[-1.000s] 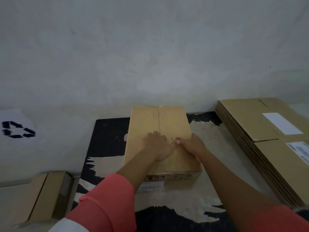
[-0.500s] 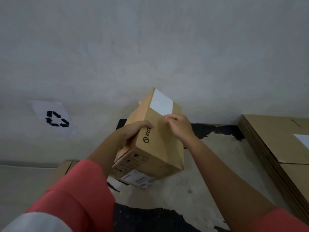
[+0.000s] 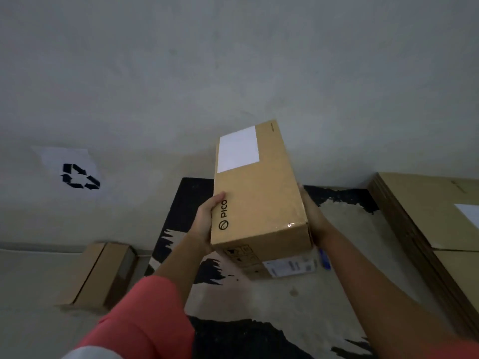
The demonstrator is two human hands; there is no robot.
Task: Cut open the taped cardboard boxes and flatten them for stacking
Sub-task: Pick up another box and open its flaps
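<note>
- box (image 3: 259, 200): tan, white label, black "PICO" print;
- sleeve (image 3: 140, 320): coral red;
- mat (image 3: 190, 203): black, pale worn patches;
- sign (image 3: 77, 172): white, black recycling arrows;
- flattened stack (image 3: 420, 200): brown

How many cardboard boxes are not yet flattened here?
2. The held box sits between the left hand and right hand; the second box lies at the lower left. Others may be hidden.

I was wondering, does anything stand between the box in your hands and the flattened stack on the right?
Nothing visible does. The box, held between the left hand and right hand, has only bare mat between it and the flattened stack.
</note>
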